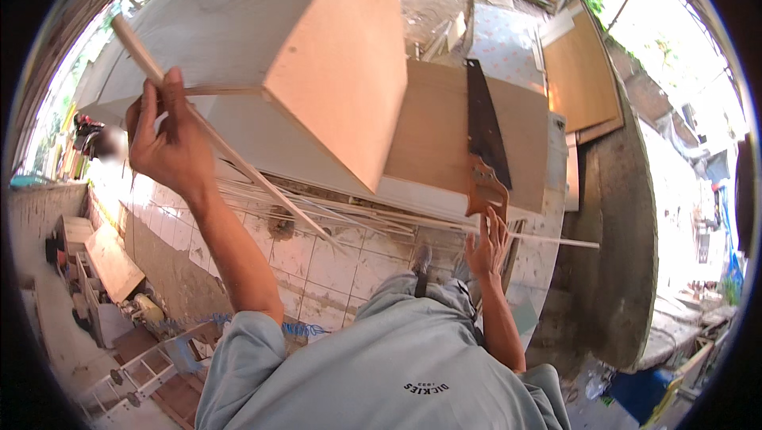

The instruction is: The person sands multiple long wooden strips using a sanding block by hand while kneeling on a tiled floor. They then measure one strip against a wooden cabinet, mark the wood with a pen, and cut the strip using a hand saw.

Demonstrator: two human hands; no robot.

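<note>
My left hand (171, 132) is raised at the left, its thumb and fingers closed around a long thin wood strip (238, 161). The strip slants from the upper left down towards the floor tiles, passing beside the corner of a large box-shaped cabinet (337, 65). On the right, my right hand (487, 249) has its fingers stretched out and apart, close by the wooden handle of a handsaw (486, 124). Whether the fingertips touch the handle I cannot tell. The saw lies flat on a plywood panel (432, 128), blade pointing away. Another thin pale strip (559, 240) sticks out to the right of that hand.
Several thin strips (341, 209) lie below the cabinet's near edge. A concrete ledge (615, 271) runs along the right, with leaning boards (583, 73) behind it. A blue coiled hose (305, 329) and a ladder (131, 382) are at the lower left.
</note>
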